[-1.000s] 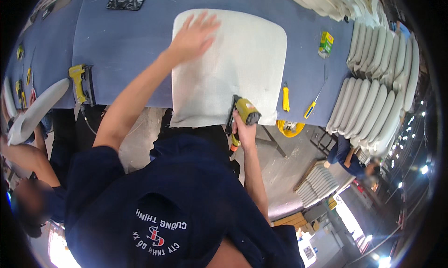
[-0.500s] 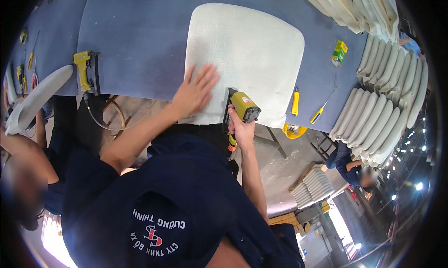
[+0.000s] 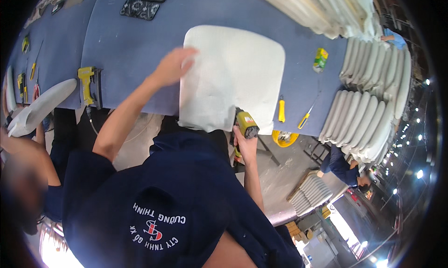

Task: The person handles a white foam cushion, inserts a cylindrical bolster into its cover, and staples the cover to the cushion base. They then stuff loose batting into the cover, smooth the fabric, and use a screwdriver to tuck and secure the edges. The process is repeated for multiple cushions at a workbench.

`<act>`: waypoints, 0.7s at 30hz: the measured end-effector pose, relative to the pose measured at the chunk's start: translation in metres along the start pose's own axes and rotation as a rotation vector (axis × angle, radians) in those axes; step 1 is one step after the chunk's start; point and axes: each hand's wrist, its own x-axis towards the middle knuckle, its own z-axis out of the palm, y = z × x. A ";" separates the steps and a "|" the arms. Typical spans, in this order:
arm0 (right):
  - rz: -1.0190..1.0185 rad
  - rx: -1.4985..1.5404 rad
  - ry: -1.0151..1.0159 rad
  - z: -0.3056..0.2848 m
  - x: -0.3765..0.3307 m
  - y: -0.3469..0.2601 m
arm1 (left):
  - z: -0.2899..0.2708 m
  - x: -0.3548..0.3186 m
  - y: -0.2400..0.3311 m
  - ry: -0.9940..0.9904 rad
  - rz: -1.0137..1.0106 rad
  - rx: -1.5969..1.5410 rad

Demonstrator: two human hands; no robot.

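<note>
A white fabric-covered seat cushion (image 3: 233, 67) lies flat on the blue-covered table, its near edge hanging slightly over the table's edge. Over its far left side, fingers stretched and a little blurred, is my left hand (image 3: 173, 67). It holds nothing; whether it touches the fabric I cannot tell. My right hand (image 3: 246, 144) is wrapped round the grip of a yellow and black staple gun (image 3: 246, 122), whose nose is at the cushion's near edge. The side of the gun against the fabric is partly hidden.
Right of the cushion lie a yellow-handled knife (image 3: 281, 110), a screwdriver (image 3: 304, 120) and a small green-yellow box (image 3: 320, 60). Stacked cushions (image 3: 359, 118) line the right side. Another staple gun (image 3: 88, 86) is at left, beside a co-worker holding a cushion (image 3: 44, 107). A yellow bowl (image 3: 285, 138) sits below the table edge.
My left hand has moved from the cushion's near left part to its far left edge. The staple gun has come nearer, toward the cushion's near edge. The whole view has shifted slightly.
</note>
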 end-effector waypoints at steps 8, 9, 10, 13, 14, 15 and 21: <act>-0.220 -0.308 0.227 -0.189 0.080 0.053 | 0.023 0.138 -0.047 -0.023 -0.377 0.253; -0.160 -0.278 0.237 -0.202 0.095 0.065 | 0.022 0.146 -0.042 -0.080 -0.368 0.200; -0.219 -0.336 0.293 -0.213 0.116 0.072 | 0.012 0.148 -0.031 -0.054 -0.353 0.142; -0.405 -0.526 0.477 -0.254 0.184 0.077 | -0.021 0.106 0.018 0.065 -0.382 -0.048; -0.455 -0.554 0.570 -0.257 0.212 0.084 | -0.035 0.088 0.046 0.115 -0.340 -0.079; -0.503 -0.576 0.660 -0.256 0.232 0.086 | -0.048 0.068 0.074 0.163 -0.298 -0.105; -0.446 0.357 0.366 -0.182 0.228 -0.029 | -0.066 -0.058 0.229 0.322 -0.078 -0.564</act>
